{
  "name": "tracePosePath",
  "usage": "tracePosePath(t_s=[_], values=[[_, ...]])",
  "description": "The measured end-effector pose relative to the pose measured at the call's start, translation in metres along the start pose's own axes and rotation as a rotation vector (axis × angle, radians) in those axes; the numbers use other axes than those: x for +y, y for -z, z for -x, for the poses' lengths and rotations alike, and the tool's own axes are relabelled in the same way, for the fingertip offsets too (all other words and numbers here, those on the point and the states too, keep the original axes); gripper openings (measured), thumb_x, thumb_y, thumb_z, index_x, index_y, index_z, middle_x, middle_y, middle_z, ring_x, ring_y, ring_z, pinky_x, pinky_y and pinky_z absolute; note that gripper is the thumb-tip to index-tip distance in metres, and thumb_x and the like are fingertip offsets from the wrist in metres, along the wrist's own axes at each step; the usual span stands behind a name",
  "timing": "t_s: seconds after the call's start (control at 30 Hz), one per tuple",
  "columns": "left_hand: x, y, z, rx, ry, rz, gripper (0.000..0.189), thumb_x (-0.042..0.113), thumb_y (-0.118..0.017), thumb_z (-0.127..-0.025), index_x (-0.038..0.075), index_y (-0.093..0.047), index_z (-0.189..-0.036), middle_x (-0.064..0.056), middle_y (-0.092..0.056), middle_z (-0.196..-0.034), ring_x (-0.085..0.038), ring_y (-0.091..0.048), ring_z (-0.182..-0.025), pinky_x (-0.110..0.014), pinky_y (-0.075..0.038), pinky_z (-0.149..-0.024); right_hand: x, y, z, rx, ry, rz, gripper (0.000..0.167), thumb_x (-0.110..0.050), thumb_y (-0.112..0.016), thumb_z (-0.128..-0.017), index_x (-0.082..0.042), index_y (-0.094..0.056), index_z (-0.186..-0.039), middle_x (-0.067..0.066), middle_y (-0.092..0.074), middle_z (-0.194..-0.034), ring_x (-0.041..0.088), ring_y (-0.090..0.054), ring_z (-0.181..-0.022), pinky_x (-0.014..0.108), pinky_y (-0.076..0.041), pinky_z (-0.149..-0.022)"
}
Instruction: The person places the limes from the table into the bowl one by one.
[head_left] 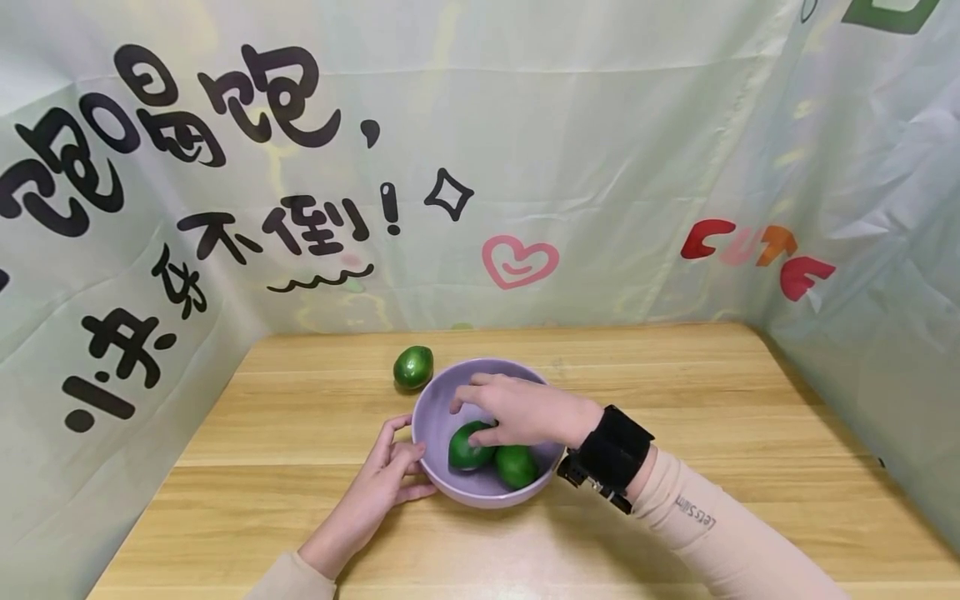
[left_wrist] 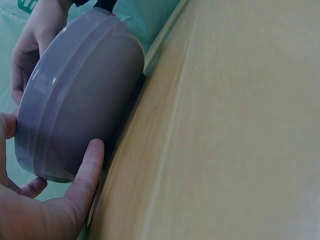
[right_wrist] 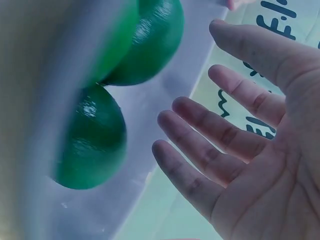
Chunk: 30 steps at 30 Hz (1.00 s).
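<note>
A purple bowl (head_left: 487,500) stands on the table with green limes inside. Two show in the head view: one lime (head_left: 467,454) under my right thumb's side and another lime (head_left: 516,467) nearer the front right. The right wrist view shows three, among them a dark lime (right_wrist: 95,140). My left hand (head_left: 382,475) holds the bowl's left side, its fingers spread along rim and outer wall. Over the bowl hovers my right hand (head_left: 525,408), fingers spread and loosely bent, nothing in its palm (right_wrist: 265,195). One more lime (head_left: 413,367) lies outside, behind the bowl's left.
The wooden table (head_left: 675,383) extends to both sides of the bowl. A pale printed cloth (head_left: 600,150) with lettering and a pink heart hangs behind and along the sides. My right wrist wears a black strap (head_left: 615,450) with a small device.
</note>
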<state>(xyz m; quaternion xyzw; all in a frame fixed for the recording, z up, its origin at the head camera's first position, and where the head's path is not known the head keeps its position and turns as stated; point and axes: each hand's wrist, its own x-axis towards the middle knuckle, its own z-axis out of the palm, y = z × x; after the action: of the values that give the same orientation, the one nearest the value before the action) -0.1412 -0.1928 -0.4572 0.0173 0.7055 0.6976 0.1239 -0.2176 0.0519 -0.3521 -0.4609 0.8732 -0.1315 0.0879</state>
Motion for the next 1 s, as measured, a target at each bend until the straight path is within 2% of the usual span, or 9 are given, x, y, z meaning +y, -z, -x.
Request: tracePosePath(t_s=[0.2, 0.37, 0.47, 0.8, 1.0], values=[[-0.001, 0.0, 0.0, -0.003, 0.0, 0.004, 0.052, 0.029, -0.051, -0.113, 0.021, -0.031, -0.16, -0.03, -0.055, -0.142, -0.028, -0.071, -0.116, -0.046, -0.068, -0.099, -0.002, 0.011, -0.001, 0.012, -0.004, -0.007, 0.034, -0.027, -0.078, -0.101, -0.018, -0.066, -0.131, 0.005, -0.065, -0.123, 0.02, -0.062, -0.107, 0.034, -0.058, -0.093], [-0.001, 0.001, 0.0, 0.002, -0.003, 0.009, 0.052, 0.029, -0.052, -0.113, 0.022, -0.031, -0.16, -0.03, -0.056, -0.142, -0.029, -0.072, -0.115, -0.047, -0.068, -0.099, 0.0, 0.016, -0.004, 0.008, -0.026, -0.036, 0.035, -0.026, -0.077, -0.101, -0.015, -0.065, -0.133, 0.009, -0.064, -0.135, 0.025, -0.063, -0.121, 0.04, -0.058, -0.106], [-0.002, 0.001, 0.0, 0.004, -0.005, 0.008, 0.052, 0.028, -0.053, -0.112, 0.021, -0.032, -0.16, -0.03, -0.056, -0.141, -0.029, -0.072, -0.115, -0.047, -0.068, -0.099, 0.001, 0.019, -0.006, -0.002, -0.039, -0.055, 0.037, -0.025, -0.076, -0.102, -0.014, -0.065, -0.135, 0.013, -0.063, -0.14, 0.027, -0.063, -0.125, 0.041, -0.058, -0.11], [-0.003, 0.0, -0.002, 0.015, 0.006, 0.009, 0.051, 0.029, -0.053, -0.112, 0.023, -0.033, -0.159, -0.029, -0.056, -0.141, -0.03, -0.071, -0.115, -0.047, -0.068, -0.098, 0.007, 0.027, -0.012, 0.001, -0.027, -0.066, 0.041, -0.022, -0.076, -0.101, -0.009, -0.065, -0.138, 0.015, -0.064, -0.135, 0.03, -0.064, -0.121, 0.042, -0.059, -0.106], [-0.002, 0.001, -0.001, 0.008, 0.009, 0.009, 0.051, 0.029, -0.053, -0.112, 0.023, -0.033, -0.159, -0.029, -0.055, -0.142, -0.03, -0.071, -0.115, -0.046, -0.068, -0.098, 0.009, 0.031, -0.018, 0.01, -0.021, -0.07, 0.041, -0.023, -0.076, -0.101, -0.009, -0.065, -0.139, 0.011, -0.064, -0.135, 0.024, -0.063, -0.118, 0.039, -0.059, -0.105]])
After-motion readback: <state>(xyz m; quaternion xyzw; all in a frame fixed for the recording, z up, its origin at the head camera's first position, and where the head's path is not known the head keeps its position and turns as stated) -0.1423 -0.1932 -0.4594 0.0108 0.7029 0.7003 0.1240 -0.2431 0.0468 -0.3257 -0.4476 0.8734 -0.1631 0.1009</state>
